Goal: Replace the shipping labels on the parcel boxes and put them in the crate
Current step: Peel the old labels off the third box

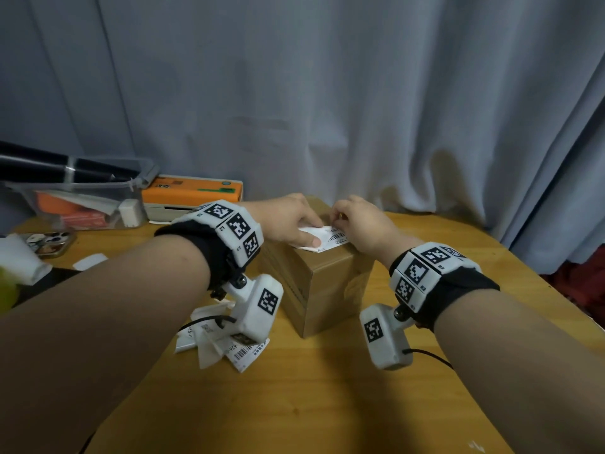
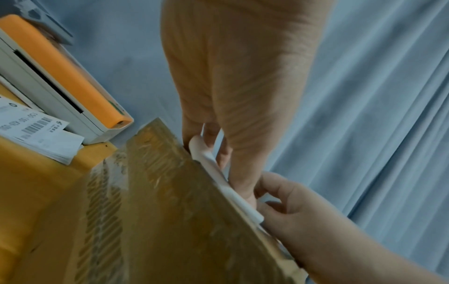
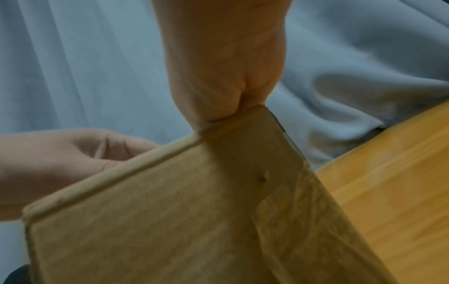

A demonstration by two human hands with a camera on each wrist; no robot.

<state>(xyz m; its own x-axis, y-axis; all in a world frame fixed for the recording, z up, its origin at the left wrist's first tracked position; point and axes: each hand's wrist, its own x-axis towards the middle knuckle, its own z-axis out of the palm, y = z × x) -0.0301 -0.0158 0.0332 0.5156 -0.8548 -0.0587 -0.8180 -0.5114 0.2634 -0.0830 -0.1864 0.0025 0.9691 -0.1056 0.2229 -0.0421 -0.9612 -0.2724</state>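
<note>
A brown cardboard parcel box [image 1: 322, 290] stands in the middle of the wooden table [image 1: 327, 404]. A white shipping label [image 1: 330, 240] with a barcode lies on its top, partly lifted and wrinkled. My left hand [image 1: 288, 224] rests on the label's left part, fingers and thumb stretched out over it. In the left wrist view the label [image 2: 218, 173] curls up from the box [image 2: 182, 211] under those fingers [image 2: 211, 134]. My right hand [image 1: 357, 224] has curled fingers that pinch the label's right end. The right wrist view shows it [image 3: 223, 76] bunched at the box corner [image 3: 262, 123].
A clear plastic crate [image 1: 144, 178] holding orange items stands at the back left, an orange and white label printer [image 1: 193, 194] beside it. Peeled label scraps [image 1: 222, 348] lie left of the box, a phone [image 1: 49, 242] at the far left. A grey curtain hangs behind.
</note>
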